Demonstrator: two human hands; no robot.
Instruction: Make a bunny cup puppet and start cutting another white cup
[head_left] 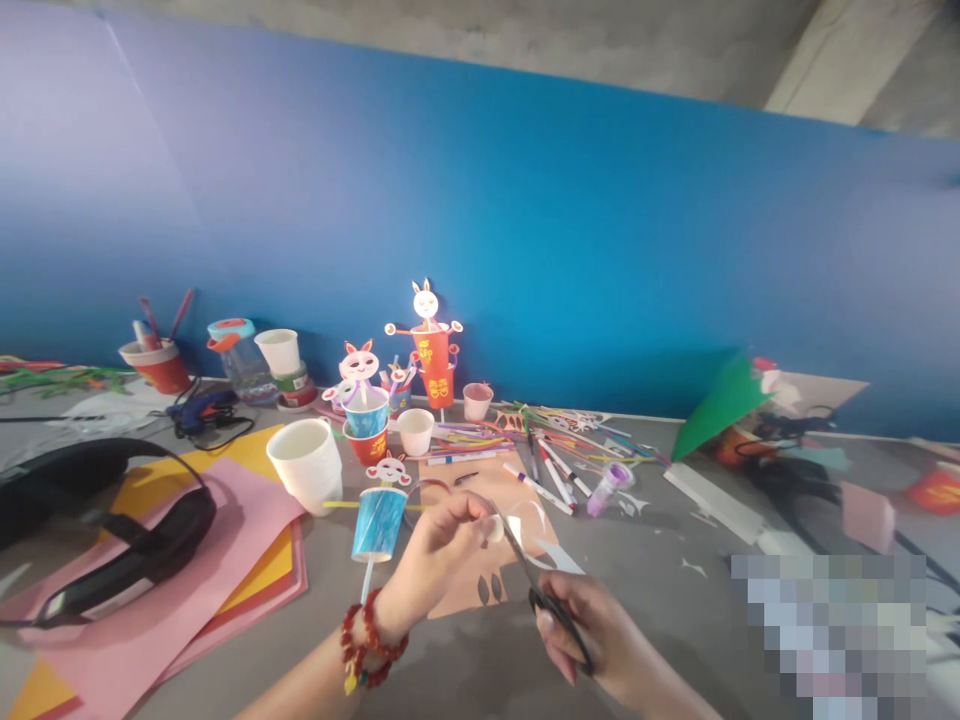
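My left hand [450, 545], with red beaded bracelets [367, 640] at its wrist, pinches a small white paper piece [495, 529] between thumb and fingers. In my right hand [581, 620] are black-handled scissors [555, 610], fingers wrapped round the handles. The blades point up and left, right beside the paper piece; whether they touch it I cannot tell. Beneath both hands lies a tan paper sheet [457, 590] with dark leaf-shaped marks. Just left of my left hand stands a blue paper cup [379, 525] with a pink animal face on top and a white stick below.
Rabbit-faced cup figures [431, 345] stand at the back by the blue wall. White stacked cups [306, 465], coloured paper [225, 550] and black headphones [135, 560] are on the left. Markers [551, 475] and a purple-capped tube [609, 490] lie to the right, near paper scraps.
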